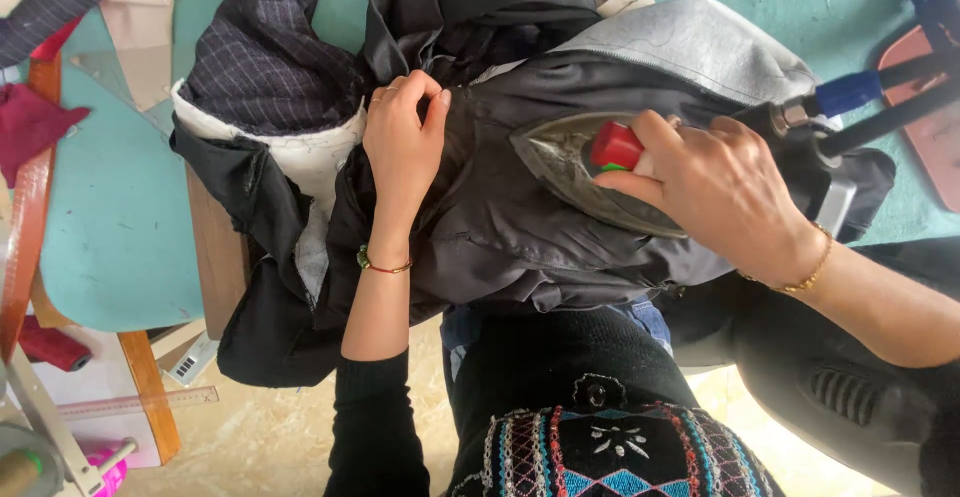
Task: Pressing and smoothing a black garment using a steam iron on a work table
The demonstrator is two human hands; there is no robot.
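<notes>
Fingers of the right hand (720, 192) wrap tight around the handle of the heavy grey metal iron with a red knob (585, 172). The iron's flat bottom sits on the shiny black cloth garment (500, 222), and its pointed nose faces the left hand. A thick blue cord (850, 92) comes out of the back of the iron and runs off to the right.

The left hand (402, 147) is curled shut, with the fingertips pinching a fold of the black cloth just ahead of the iron. It looks like this hand pulls the cloth flat so it does not bunch up under the iron. Holding it a little way off from the nose also keeps the fingers away from the hot metal.

The black garment is spread over a padded grey pressing board (700, 42), right in front of the person, and part of it hangs down off the edge. A dark checked piece of fabric (265, 52) lies at the top left, touching the black cloth.

Everything rests on a smooth teal table (110, 207) with a brown wooden edge. A dark red cloth (30, 122) sits at the far left. Lower down there is a wooden ruler (140, 402) and a pale chipboard floor (270, 437). The room looks like a sewing workshop, with cloth pieces lying all about.
</notes>
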